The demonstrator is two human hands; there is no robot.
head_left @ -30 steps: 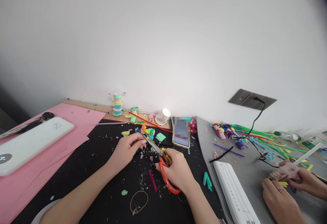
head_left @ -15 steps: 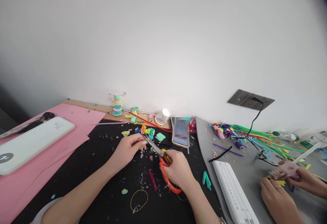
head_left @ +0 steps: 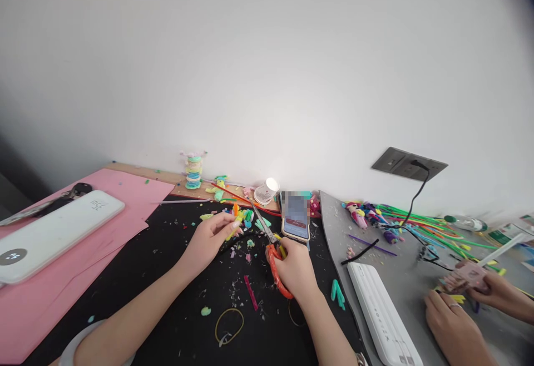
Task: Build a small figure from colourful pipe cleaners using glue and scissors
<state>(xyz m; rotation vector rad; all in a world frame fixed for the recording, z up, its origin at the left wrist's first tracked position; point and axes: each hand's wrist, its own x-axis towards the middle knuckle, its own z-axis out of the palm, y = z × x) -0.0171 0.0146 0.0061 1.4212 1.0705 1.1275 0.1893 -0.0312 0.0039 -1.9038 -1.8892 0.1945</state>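
My right hand (head_left: 295,268) grips orange-handled scissors (head_left: 277,268), blades pointing up and left toward the phone (head_left: 296,216). My left hand (head_left: 209,236) pinches a small yellow piece (head_left: 234,228) at its fingertips, with a thin black strand (head_left: 246,237) curving on the black mat (head_left: 167,277) between the two hands. Small coloured scraps (head_left: 244,217) lie just beyond the left fingertips.
A white case (head_left: 50,232) rests on pink paper (head_left: 25,299) at the left. A rubber band (head_left: 229,326) and a pink strip (head_left: 250,292) lie near me. Another person's hands (head_left: 459,321) work at the right beside a white box (head_left: 384,316), coloured sticks (head_left: 434,227) and a wall socket (head_left: 411,162).
My right hand has shifted the scissors right and up, away from my left hand, toward the phone. My left hand has lifted slightly with the yellow piece.
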